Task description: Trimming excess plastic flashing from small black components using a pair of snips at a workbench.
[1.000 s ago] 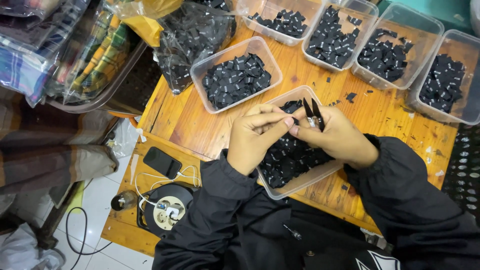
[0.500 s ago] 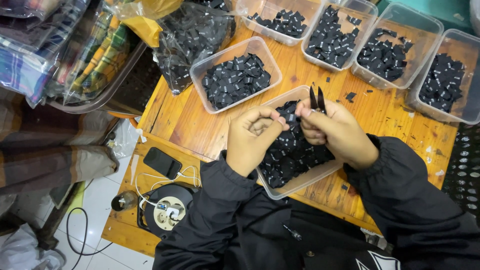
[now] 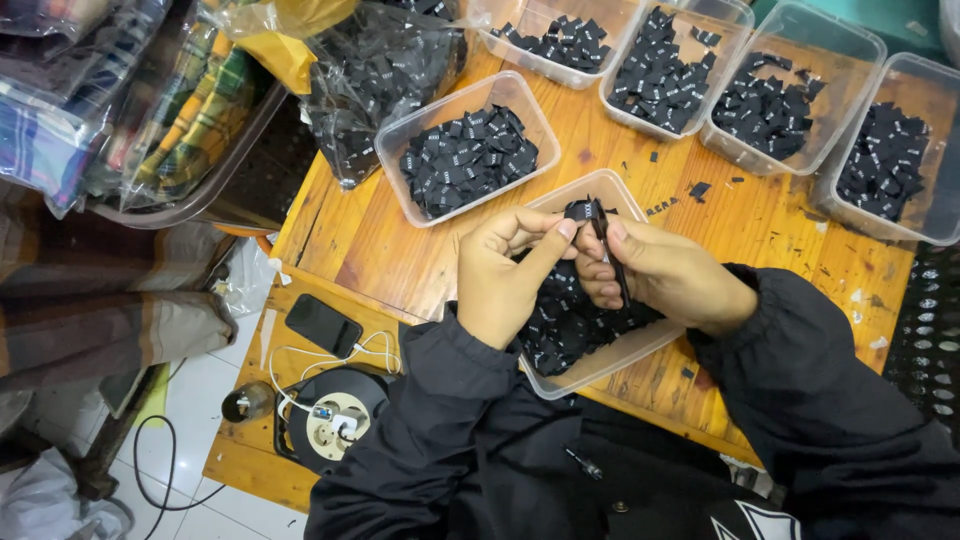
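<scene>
**Label pinched over the near tub**

Head view showed both hands meeting over the near tub [image 3: 640, 352]. The left hand [image 3: 505, 285] had its thumb and forefinger closed on a small black label [image 3: 581, 211], held just above the tub's far rim. The right hand [image 3: 668, 275] was curled shut around dark scissors [image 3: 610, 255], blades closed and pointing up, tips touching the label. Half a second earlier the hands had been apart, the left down among the labels and the scissors raised alone; now the label had come up to the blades, which suggested a trim was about to begin. Beneath lay a heap of black labels. Beyond, on the wooden table [image 3: 400, 250], stood more tubs [image 3: 465, 145] of labels and a plastic bag [image 3: 375, 80]; a phone [image 3: 324, 325] and cable reel [image 3: 330, 420] lay left.
</scene>
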